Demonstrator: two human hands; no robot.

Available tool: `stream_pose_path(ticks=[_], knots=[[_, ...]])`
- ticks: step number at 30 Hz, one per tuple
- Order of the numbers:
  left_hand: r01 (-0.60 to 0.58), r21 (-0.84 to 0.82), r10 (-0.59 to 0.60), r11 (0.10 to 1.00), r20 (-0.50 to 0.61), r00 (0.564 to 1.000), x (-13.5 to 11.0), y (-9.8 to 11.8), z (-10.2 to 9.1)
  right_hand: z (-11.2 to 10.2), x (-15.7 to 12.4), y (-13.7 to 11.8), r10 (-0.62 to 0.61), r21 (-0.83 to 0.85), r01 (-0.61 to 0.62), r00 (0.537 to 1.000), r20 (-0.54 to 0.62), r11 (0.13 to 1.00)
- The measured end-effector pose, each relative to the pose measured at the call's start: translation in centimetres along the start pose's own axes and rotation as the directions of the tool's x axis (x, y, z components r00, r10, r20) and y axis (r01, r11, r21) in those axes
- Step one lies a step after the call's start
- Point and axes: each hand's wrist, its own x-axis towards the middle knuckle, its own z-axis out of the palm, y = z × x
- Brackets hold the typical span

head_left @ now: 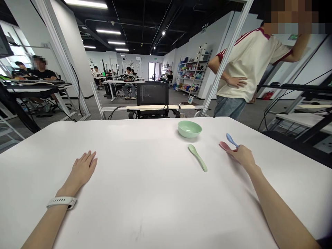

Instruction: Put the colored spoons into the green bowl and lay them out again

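Inspecting a white table [129,214] from the wearer's head position, two bare hands are in view. The right hand [242,156] is at the far right of the work area, its fingers closed together over the handle ends of a pink spoon [224,145] and a blue spoon [231,139]. The two spoon heads project beyond the fingers, side by side and just apart. The left hand [83,168] lies flat and palm down on the table, fingers together, holding nothing. A white wristband [61,202] is fitted on that wrist.

A green spoon [197,157] lies on the table between the hands, nearer the right hand, with its handle pointing toward the wearer. A green bowl [190,129] sits upright near the far edge, beyond the green spoon and not touching it.

Past the table edge stand a black chair [152,94] and a stocked shelf [194,71]. A person in a cream shirt [249,65] stands at right, one hand on the hip.
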Motion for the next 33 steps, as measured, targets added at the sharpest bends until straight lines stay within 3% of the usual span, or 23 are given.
stream_pose_path(ticks=[18,33], knots=[[-0.012,0.017,0.011,1.0,0.041,0.999,-0.3,0.4,-0.6,1.1,1.5,1.6,-0.006,0.032,0.008,0.997,-0.071,0.999],[-0.012,0.056,0.007,0.998,0.092,0.996,-0.2,0.9,-1.4,0.9,0.7,0.3,0.054,-0.042,-0.057,0.996,-0.072,0.997]])
